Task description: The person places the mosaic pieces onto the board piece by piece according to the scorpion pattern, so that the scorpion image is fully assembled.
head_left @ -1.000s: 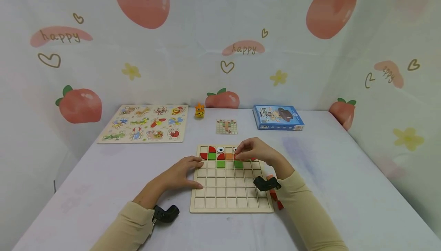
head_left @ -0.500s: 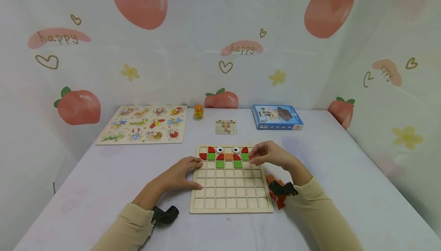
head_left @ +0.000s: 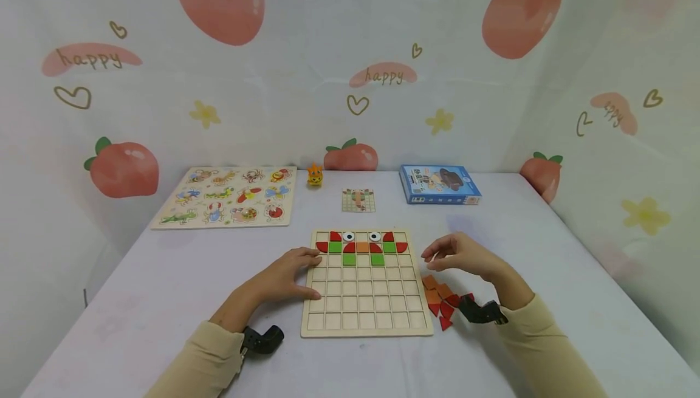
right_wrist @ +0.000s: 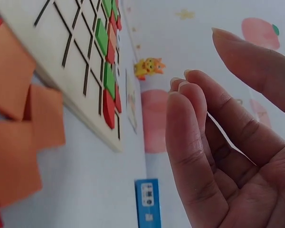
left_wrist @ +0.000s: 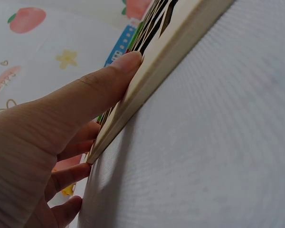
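Observation:
A wooden grid board (head_left: 358, 288) lies flat in the middle of the head view. Its upper rows carry red quarter-round pieces (head_left: 401, 247), green squares (head_left: 349, 259), one orange square (head_left: 363, 247) and two eye discs (head_left: 374, 236). My left hand (head_left: 281, 276) rests against the board's left edge, fingers spread; the left wrist view shows the thumb (left_wrist: 97, 88) touching its rim. Off the board's right side, my right hand (head_left: 462, 256) hovers with fingers loosely bent and nothing between them. Below it sit loose orange squares (head_left: 433, 296) and red pieces (head_left: 446, 311), partly overlapping.
Behind the board lies a small pattern card (head_left: 358, 200). An insect puzzle board (head_left: 226, 197) is at the back left, near a small orange and yellow figurine (head_left: 315, 175). A blue box (head_left: 440, 185) stands back right, before a fruit-printed cloth (head_left: 284, 106).
My right hand has moved from the board's upper rows to the right, off the board, uncovering a red piece at the second row's right end. The left hand has stayed in place.

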The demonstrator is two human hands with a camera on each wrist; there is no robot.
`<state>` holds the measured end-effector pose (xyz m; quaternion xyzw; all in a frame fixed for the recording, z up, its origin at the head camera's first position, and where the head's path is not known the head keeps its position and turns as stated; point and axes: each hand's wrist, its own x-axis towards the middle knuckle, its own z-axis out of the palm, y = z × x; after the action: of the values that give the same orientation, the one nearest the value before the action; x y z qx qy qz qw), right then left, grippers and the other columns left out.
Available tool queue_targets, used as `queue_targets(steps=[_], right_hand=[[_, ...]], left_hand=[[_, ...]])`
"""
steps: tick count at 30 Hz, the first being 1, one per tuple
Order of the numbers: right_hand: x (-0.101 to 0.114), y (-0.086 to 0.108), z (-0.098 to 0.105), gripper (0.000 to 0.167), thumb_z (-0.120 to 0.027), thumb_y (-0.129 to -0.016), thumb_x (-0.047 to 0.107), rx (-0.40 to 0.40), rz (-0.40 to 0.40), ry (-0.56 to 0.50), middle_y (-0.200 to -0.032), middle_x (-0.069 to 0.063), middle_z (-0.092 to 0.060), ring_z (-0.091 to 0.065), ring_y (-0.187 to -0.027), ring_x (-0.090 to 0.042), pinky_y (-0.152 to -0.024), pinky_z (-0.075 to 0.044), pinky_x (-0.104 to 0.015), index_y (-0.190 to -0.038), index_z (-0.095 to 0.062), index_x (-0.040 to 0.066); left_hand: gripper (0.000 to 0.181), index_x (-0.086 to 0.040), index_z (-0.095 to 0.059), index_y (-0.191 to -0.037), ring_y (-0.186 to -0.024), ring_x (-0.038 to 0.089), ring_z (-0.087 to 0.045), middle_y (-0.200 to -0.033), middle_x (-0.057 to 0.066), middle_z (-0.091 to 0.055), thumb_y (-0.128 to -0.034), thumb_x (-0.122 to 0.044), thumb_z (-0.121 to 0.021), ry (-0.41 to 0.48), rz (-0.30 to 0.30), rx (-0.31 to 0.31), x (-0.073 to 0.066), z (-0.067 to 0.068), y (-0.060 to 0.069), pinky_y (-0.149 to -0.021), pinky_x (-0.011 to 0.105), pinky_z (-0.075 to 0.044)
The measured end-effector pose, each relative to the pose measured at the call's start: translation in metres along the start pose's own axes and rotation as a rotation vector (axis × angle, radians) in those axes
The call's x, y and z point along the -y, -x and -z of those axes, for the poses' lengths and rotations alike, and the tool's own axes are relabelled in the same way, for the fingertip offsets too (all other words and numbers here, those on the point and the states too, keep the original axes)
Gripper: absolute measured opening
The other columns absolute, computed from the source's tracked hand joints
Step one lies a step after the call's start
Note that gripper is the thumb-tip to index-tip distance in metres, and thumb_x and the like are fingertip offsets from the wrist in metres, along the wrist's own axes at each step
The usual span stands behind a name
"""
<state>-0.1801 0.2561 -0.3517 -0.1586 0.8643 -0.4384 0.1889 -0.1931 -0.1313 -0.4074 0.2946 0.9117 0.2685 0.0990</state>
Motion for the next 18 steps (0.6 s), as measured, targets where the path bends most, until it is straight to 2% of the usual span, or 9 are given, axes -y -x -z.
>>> queue_targets(steps=[6, 12, 18], right_hand=[[-0.015, 0.016, 0.005, 0.033, -0.067, -0.084, 0.015, -0.002, -0.035, 0.005, -0.101, -0.020, -0.066, -0.060, -0.080, -0.015, -0.074, -0.053, -0.022, -0.107, -0.064, -0.007], [-0.026, 0.032, 0.005, 0.031, -0.068, -0.083, 0.015, -0.001, -0.089, 0.004, -0.096, -0.014, -0.065, -0.055, -0.069, -0.015, -0.058, -0.050, -0.025, -0.107, -0.065, -0.005], [-0.042, 0.045, 0.004, 0.031, -0.067, -0.083, 0.014, 0.002, -0.127, -0.024, -0.090, -0.010, -0.066, -0.056, -0.073, -0.013, -0.064, -0.050, -0.026, -0.107, -0.065, -0.005]], left_hand=[[0.079, -0.004, -0.053, -0.131, -0.133, 0.032, -0.037, -0.140, 0.011, -0.045, -0.0698, -0.047, -0.077, 0.013, -0.012, 0.000, 0.001, 0.000, -0.001, -0.109, 0.050, -0.033], [0.080, -0.003, -0.052, -0.131, -0.132, 0.033, -0.038, -0.139, 0.012, -0.046, -0.0698, -0.048, -0.077, 0.012, -0.035, -0.001, 0.004, -0.001, -0.002, -0.108, 0.051, -0.033], [0.079, -0.003, -0.053, -0.131, -0.132, 0.032, -0.038, -0.140, 0.011, -0.046, -0.0698, -0.047, -0.077, 0.011, -0.030, 0.000, 0.002, -0.001, -0.001, -0.109, 0.050, -0.033]])
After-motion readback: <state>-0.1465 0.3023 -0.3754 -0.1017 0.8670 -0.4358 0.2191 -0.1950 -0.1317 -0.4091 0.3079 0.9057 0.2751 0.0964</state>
